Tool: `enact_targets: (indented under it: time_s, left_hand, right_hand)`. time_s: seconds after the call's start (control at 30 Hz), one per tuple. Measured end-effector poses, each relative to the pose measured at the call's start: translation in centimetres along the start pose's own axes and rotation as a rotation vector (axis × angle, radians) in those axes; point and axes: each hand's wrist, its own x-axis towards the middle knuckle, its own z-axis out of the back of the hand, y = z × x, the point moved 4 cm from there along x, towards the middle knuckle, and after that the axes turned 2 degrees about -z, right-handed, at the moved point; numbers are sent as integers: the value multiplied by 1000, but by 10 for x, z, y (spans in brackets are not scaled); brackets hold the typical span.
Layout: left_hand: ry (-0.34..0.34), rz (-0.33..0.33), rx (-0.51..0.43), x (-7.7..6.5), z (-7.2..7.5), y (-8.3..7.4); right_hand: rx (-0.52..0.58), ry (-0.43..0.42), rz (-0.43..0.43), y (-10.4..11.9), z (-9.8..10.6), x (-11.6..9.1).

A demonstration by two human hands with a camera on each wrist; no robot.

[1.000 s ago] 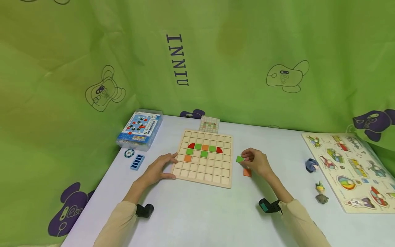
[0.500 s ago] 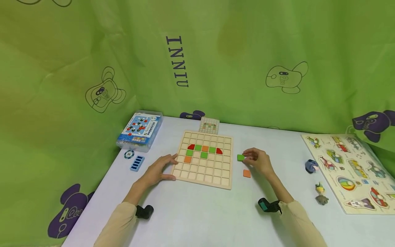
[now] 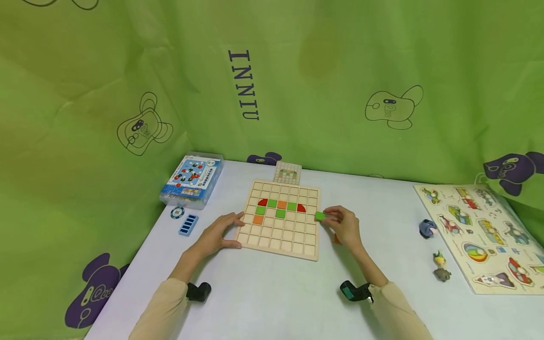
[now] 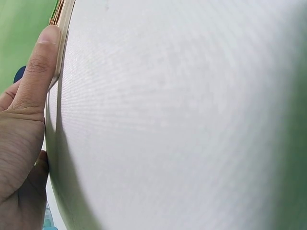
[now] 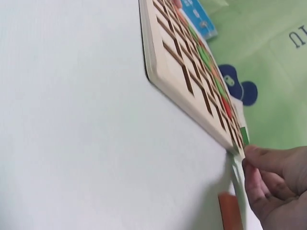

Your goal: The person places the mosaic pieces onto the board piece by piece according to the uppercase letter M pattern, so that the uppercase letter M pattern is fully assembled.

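Observation:
A wooden grid board [image 3: 280,236] lies on the table with red, green and orange tiles in several of its cells. My left hand [image 3: 218,232] rests at the board's left edge, thumb and fingers spread against it; in the left wrist view the thumb [image 4: 38,67] touches the side. Between the thumb and fingers of my right hand [image 3: 346,229] a green square tile [image 3: 320,216] is pinched, at the board's right edge. An orange tile [image 3: 336,239] lies on the table, partly hidden under the right hand. A small pattern card [image 3: 287,173] is behind the board.
A boxed molecule set [image 3: 191,179] stands at the back left, with a round chip [image 3: 177,213] and a blue block [image 3: 188,225] in front. To the right are small figurines [image 3: 427,228] and a picture puzzle board [image 3: 480,236]. A green curtain [image 3: 314,94] hangs behind.
My right hand has lifted the green tile from the table and moved left with it to the board's right edge. The left hand has stayed in place.

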Motion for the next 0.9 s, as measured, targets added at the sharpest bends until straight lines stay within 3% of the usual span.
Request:
enact_targets:
  time_s: [0.13,0.37,0.6,0.73,0.9]
  left_hand:
    - [-1,0,3,0,1,0]
    - [-5,-7,-11,0,1,1]
    - [-11,-18,-16,1,0,2]
    - [-14,-26,-16,2,0,3]
    - [-16,-28,-3,0,0,2]
  right_hand:
    - [-10,12,15,6,-13,0]
    - [-127,29,127,23,-32,2]
    - [-97,52,129,29,-42,6]
    - [-83,74,113,30,-40,5]
    - [-79,124,83,27,-19,-2]
